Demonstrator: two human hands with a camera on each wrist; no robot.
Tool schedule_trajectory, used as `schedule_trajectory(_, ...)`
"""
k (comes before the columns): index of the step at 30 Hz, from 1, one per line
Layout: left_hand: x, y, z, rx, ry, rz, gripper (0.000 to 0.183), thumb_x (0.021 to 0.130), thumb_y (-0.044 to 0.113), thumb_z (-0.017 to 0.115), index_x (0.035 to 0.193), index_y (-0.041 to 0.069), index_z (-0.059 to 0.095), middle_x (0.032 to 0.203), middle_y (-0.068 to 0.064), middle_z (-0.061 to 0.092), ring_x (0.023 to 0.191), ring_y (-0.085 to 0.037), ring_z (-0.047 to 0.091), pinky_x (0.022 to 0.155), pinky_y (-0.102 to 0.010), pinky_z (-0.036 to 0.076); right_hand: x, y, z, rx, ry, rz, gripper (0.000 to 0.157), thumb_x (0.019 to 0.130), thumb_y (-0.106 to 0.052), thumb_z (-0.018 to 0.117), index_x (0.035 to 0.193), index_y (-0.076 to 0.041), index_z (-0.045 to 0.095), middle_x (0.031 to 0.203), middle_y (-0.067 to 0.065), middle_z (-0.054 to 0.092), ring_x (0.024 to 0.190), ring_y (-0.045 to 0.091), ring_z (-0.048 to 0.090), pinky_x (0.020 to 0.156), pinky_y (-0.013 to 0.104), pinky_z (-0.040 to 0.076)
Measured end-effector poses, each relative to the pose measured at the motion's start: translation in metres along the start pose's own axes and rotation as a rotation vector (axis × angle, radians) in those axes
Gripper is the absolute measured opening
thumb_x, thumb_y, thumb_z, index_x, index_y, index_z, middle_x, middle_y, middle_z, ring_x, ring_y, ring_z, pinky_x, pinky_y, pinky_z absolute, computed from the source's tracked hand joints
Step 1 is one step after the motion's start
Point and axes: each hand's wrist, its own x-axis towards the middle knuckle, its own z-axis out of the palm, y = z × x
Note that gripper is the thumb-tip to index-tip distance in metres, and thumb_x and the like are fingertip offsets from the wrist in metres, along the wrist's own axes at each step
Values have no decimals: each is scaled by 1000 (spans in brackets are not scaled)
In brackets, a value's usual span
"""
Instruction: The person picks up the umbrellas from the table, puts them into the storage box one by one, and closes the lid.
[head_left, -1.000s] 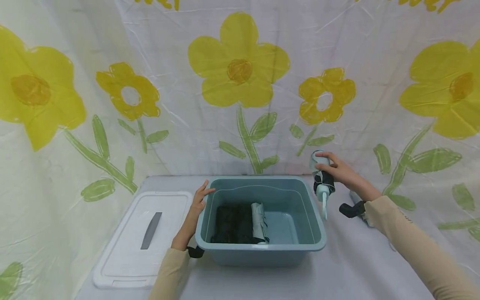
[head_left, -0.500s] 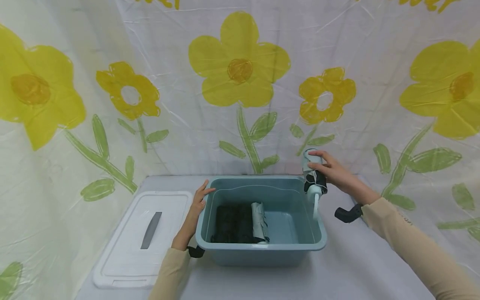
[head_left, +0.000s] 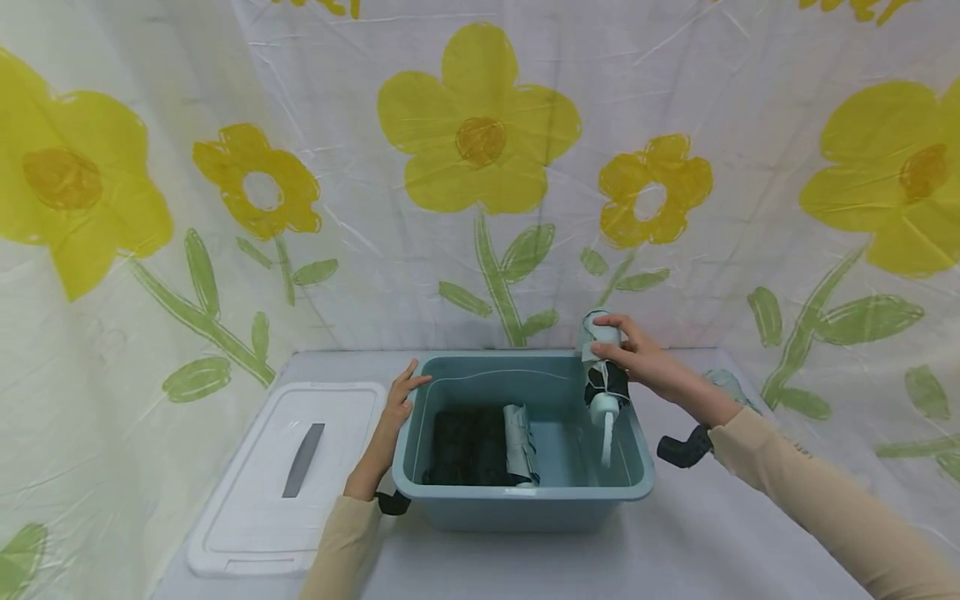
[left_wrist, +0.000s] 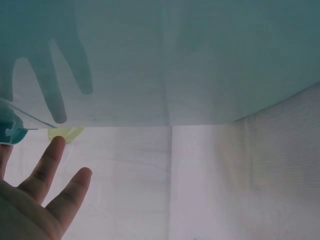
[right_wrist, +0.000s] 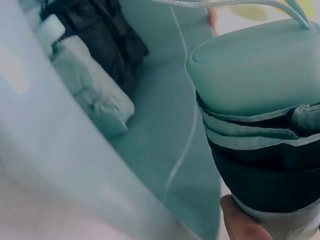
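My right hand (head_left: 637, 354) grips a folded pale-green umbrella (head_left: 604, 342) by its wrapped canopy, over the right side of a blue-green plastic bin (head_left: 525, 493). The umbrella's handle (right_wrist: 260, 65) points down with its strap (head_left: 607, 442) dangling inside the bin. Dark folded bundles (head_left: 467, 446) lie in the bin's left part, with another pale folded umbrella (head_left: 519, 442) beside them. My left hand (head_left: 396, 408) is at the bin's left rim, fingers extended and spread. In the left wrist view its fingers (left_wrist: 70, 197) show beside the bin's outer wall (left_wrist: 150, 65).
A white lid (head_left: 251, 500) with a grey handle lies on the table (head_left: 675, 550) left of the bin. Behind my right forearm, another pale-green folded thing (head_left: 726, 383) rests on the table. A flower-print curtain (head_left: 345, 275) hangs behind the table.
My right hand has carried the umbrella leftward, from beyond the bin's right rim to over its inside, and slightly down in the last half second. The left hand stays in place.
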Motion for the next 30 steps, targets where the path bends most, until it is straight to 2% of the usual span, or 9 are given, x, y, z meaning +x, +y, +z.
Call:
schedule_trajectory(5, 0, 5, 0, 5, 0, -8, 42, 99, 15, 25, 136, 3, 40, 155, -12, 7, 141, -36, 2, 101, -70, 6, 0, -1, 12, 7, -41, 15, 55, 94, -39, 51, 138, -20, 23, 132, 24, 31, 114, 34, 41, 91, 50, 39)
schedule_trajectory(9, 1, 22, 1, 0, -7, -28, 41, 97, 8, 26, 134, -3, 39, 154, -18, 6, 139, -41, 2, 100, -71, 6, 1, -1, 19, 27, -66, 12, 55, 94, -36, 52, 137, -18, 23, 131, 24, 31, 115, 34, 37, 89, 46, 37)
schedule_trajectory(13, 1, 37, 2, 11, -16, -43, 41, 96, 7, 26, 133, -8, 38, 152, -24, 6, 138, -44, 2, 100, -71, 7, 3, 1, 25, 24, -78, 21, 55, 93, -35, 54, 136, -17, 24, 131, 23, 33, 113, 33, 39, 80, 40, 39)
schedule_trajectory(16, 1, 41, 3, 12, -17, -51, 41, 95, 4, 25, 133, -8, 37, 152, -24, 5, 139, -43, 2, 100, -70, 7, 3, 3, 30, 9, -89, 36, 54, 93, -34, 55, 136, -19, 26, 130, 23, 37, 110, 32, 43, 75, 36, 41)
schedule_trajectory(23, 2, 42, 3, 0, -20, -46, 42, 95, 2, 24, 133, -8, 37, 153, -23, 4, 139, -43, 1, 100, -71, 6, 4, 5, 42, -1, -135, 54, 57, 92, -31, 58, 136, -15, 27, 124, 23, 42, 102, 28, 50, 71, 33, 45)
schedule_trajectory(25, 2, 41, 3, 1, -18, -40, 42, 94, 1, 24, 133, -8, 37, 152, -24, 4, 139, -43, 1, 100, -71, 6, 6, 5, 45, 7, -150, 69, 56, 92, -31, 58, 136, -15, 27, 122, 22, 42, 95, 25, 50, 68, 31, 43)
schedule_trajectory(27, 2, 40, 2, 4, -16, -39, 43, 94, 0, 24, 133, -9, 37, 152, -24, 4, 139, -43, 1, 100, -71, 6, 8, 5, 49, 2, -168, 87, 56, 92, -30, 58, 136, -15, 27, 114, 19, 44, 80, 19, 47, 62, 29, 39)
schedule_trajectory(29, 2, 40, 2, 5, -13, -49, 43, 94, 0, 24, 134, -8, 38, 153, -22, 4, 139, -41, 1, 100, -70, 6, 9, 4, 52, -8, -188, 107, 55, 92, -30, 58, 135, -16, 28, 100, 13, 47, 64, 15, 38, 56, 28, 33)
schedule_trajectory(30, 2, 34, 2, 7, -9, -48, 42, 95, 3, 25, 134, -5, 39, 154, -20, 5, 140, -40, 1, 101, -70, 6, 9, 3, 54, -15, -196, 118, 54, 92, -29, 58, 135, -16, 29, 95, 11, 46, 60, 15, 33, 54, 28, 31)
